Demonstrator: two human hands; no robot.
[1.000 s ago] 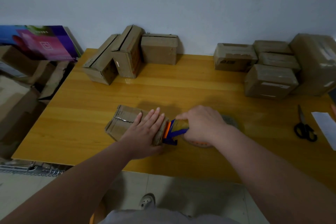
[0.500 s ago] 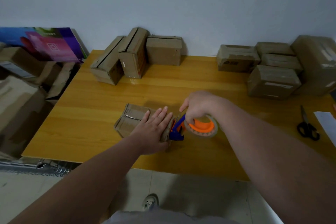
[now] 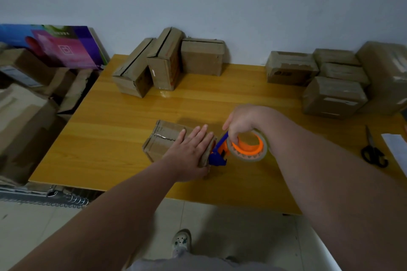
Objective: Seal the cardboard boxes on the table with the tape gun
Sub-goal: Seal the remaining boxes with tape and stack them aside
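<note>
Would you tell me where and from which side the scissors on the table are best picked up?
Probably by the black handle loops of the scissors, coming from the near side: the loops lie toward the person, and the closed blades point away.

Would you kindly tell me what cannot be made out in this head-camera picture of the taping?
Head view: the top seam of the box, covered by the left hand; tape there cannot be told.
Head view: the handle of the tape gun, hidden inside the right hand.
Head view: the white sheet, cut off by the right edge.
Head view: labels on the far right boxes, too small and blurred to read.
</note>
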